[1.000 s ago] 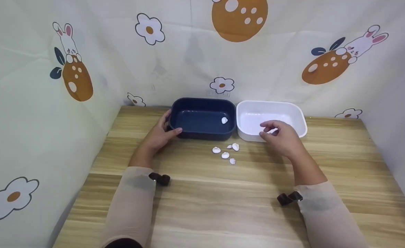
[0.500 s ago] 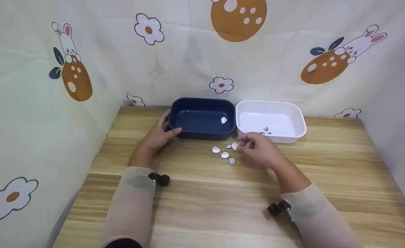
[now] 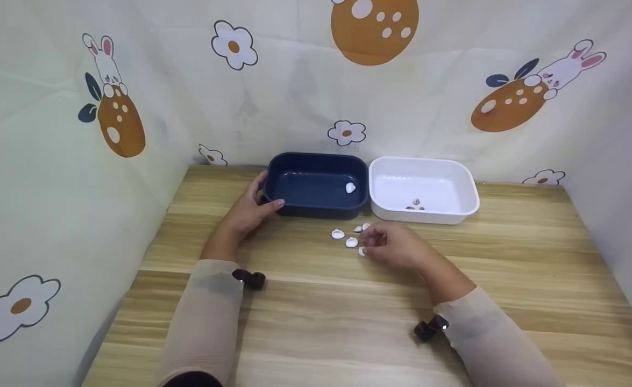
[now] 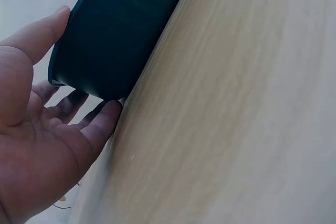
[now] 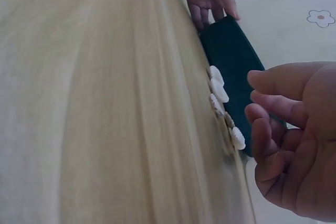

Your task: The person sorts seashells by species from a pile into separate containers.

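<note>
Beige sleeves (image 3: 200, 317) cover both forearms, which enter from the lower left and lower right of the head view; a dark clip-like device (image 3: 249, 279) sits at each cuff. The hands are apart from each other.

The left hand (image 3: 243, 212), left of centre, is clamped on the near left corner of a navy basin (image 3: 318, 212). Its thumb lies against the front rim; the left wrist view shows its bent fingers touching the end wall, low down near the worktop (image 3: 316, 333).

The right hand (image 3: 393, 247), right of centre, is held palm inward with fingers loosely bent. In the right wrist view, thumb and forefinger tips stand slightly apart, and nothing is seen between them. The fingertips are just beside a group of white seashells (image 3: 352, 242) in the middle of the head view, partly hiding two. Five shells are counted there, on the wood-grain worktop in front of the basins.

The navy basin, upper centre, contains one white shell (image 3: 350, 187) toward its right end. A white basin (image 3: 424, 216) stands against it on the right, containing a few small brownish pieces (image 3: 416, 202) near its front wall; they are too small to identify.
</note>
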A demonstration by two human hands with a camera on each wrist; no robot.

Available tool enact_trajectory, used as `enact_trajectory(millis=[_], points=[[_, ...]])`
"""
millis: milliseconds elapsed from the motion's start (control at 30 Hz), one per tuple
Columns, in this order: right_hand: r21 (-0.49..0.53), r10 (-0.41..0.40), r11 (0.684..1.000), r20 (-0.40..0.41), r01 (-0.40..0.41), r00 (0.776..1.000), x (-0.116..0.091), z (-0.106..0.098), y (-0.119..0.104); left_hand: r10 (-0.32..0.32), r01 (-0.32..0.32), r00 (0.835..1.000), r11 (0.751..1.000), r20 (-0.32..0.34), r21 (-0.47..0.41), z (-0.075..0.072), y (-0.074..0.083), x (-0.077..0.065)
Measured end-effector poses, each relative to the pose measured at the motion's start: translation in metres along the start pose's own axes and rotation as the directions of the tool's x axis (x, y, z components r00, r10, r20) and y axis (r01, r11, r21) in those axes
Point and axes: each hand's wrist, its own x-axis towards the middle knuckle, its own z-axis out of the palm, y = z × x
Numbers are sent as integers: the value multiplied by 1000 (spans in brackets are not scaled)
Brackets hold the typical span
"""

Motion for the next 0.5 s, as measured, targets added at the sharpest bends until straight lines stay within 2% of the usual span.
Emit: enact_trajectory(millis=[167, 500], points=[[-46, -1, 999, 40, 3, 999, 0, 3, 5, -5, 5, 1000, 1000, 0, -1, 0, 0, 1], [-80, 4, 997, 35, -1, 999, 3, 9, 9, -8, 8, 1000, 1000, -1, 1, -1, -1, 1]])
